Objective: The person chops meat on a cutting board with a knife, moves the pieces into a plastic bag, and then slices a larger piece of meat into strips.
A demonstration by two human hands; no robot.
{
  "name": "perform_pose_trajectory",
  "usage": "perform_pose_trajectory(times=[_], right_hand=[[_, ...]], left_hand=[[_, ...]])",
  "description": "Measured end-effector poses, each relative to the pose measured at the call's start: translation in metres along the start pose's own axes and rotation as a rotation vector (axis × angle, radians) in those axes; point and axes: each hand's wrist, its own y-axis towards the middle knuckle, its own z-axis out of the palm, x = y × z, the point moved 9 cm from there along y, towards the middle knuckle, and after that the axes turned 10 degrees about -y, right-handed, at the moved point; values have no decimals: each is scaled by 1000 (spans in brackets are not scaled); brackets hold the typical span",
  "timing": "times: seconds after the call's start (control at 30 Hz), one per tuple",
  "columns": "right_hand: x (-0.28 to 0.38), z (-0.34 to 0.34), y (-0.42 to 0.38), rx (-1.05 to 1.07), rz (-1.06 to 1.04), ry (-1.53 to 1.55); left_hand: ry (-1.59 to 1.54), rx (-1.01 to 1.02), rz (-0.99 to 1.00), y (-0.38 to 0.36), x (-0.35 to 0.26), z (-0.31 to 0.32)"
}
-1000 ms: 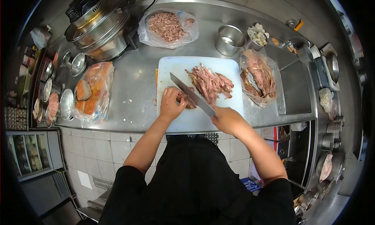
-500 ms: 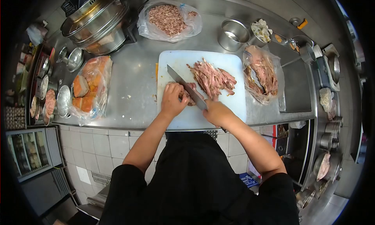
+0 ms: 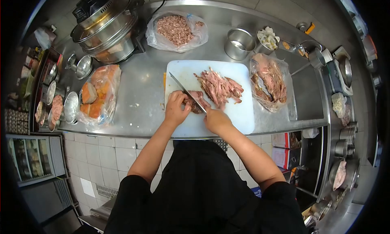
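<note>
On a white cutting board (image 3: 239, 122) lies a piece of dark-edged meat (image 3: 195, 108), partly covered by fingers and blade. My left hand (image 3: 176, 108) presses on that piece with curled fingers. In my right hand (image 3: 217, 121) is a kitchen knife (image 3: 183, 87), its handle wrapped by the fingers and its blade slanting up to the left across the meat. Just right of the blade sits a heap of sliced meat strips (image 3: 219, 87).
At the right is a plastic bag of meat (image 3: 270, 81); at the left, a bag of orange-skinned meat (image 3: 99, 97). Behind the board stand a bag of diced meat (image 3: 175, 30), a steel pot (image 3: 239, 45) and a large cooker (image 3: 105, 30). The steel counter's front edge (image 3: 122, 135) is near me.
The knife blade now stands more upright, edge-on to the view, and a fresh slice lies beside it. The whole view has shifted slightly; my left hand stays on the meat.
</note>
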Motion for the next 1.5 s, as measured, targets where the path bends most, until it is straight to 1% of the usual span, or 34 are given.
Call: perform_pose_trajectory(times=[0.07, 0.13, 0.2, 0.23, 0.3, 0.33, 0.43, 0.5, 0.63, 0.7, 0.73, 0.8, 0.83, 0.9, 0.93, 0.97, 1.0, 1.03, 1.13, 1.23, 1.3, 1.33, 1.4, 1.43, 1.5], right_hand=[[-3, 4, 5, -21, -6, 6], [-2, -10, -2, -38, -3, 9], [-6, -22, -12, 51, 19, 70], [-8, -29, -20, 52, 19, 68], [-13, -48, -39, -25, -58, 19], [-16, -56, -50, -16, -55, 16], [-16, -73, -80, 54, -85, -69], [-19, -72, -90, 162, -33, -138], [-17, -68, -86, 199, -33, -110], [-13, -61, -78, 286, 34, -12], [-11, -57, -71, 296, 34, -11], [-7, -45, -53, 239, 13, 44], [-4, -37, -44, 247, 14, 44], [6, -27, -21, 170, 6, 90], [7, -10, -9, 170, 5, 90], [5, 4, 4, 101, -9, 56], [7, 7, 10, 28, -19, 22], [12, 4, 11, 16, -16, 21], [26, -15, 20, -91, -32, -23], [21, -33, 13, -91, -58, 35], [12, -39, -2, 29, 21, 140], [10, -41, -6, 32, 17, 135], [5, -50, -15, -56, 5, 230], [3, -54, -20, -56, 6, 228], [1, -55, -31, 48, 6, 141]], left_hand=[[31, -13, -16, 0, 5, -6], [49, 1, -3, 1, 6, -5], [45, 2, -9, -1, 9, -3], [44, 6, -17, 0, 11, -4], [32, -3, -11, -1, 12, -3], [22, -14, -3, -1, 11, -4], [39, -5, 9, 0, 9, -4], [35, -11, 8, 0, 9, -4], [22, 1, -8, 1, 11, -3], [12, 7, -24, 1, 13, -3], [6, 10, -31, 2, 13, -3], [2, 8, -26, 3, 13, -3], [-1, 3, -10, 3, 12, -3], [5, 18, -36, 3, 12, -3], [11, 30, -50, 3, 12, -2], [9, 29, -45, 3, 12, -2], [22, 54, -47, 2, 13, -1], [38, 77, -46, 2, 13, 2], [33, 16, 3, 2, 8, -3], [34, 3, -21, 1, 10, -3], [20, -11, -24, 0, 11, -5], [11, -18, -30, -1, 11, -7], [6, -13, -52, -3, 12, -8], [0, -5, -64, -2, 12, -8], [13, -15, -35, -1, 10, -8]])
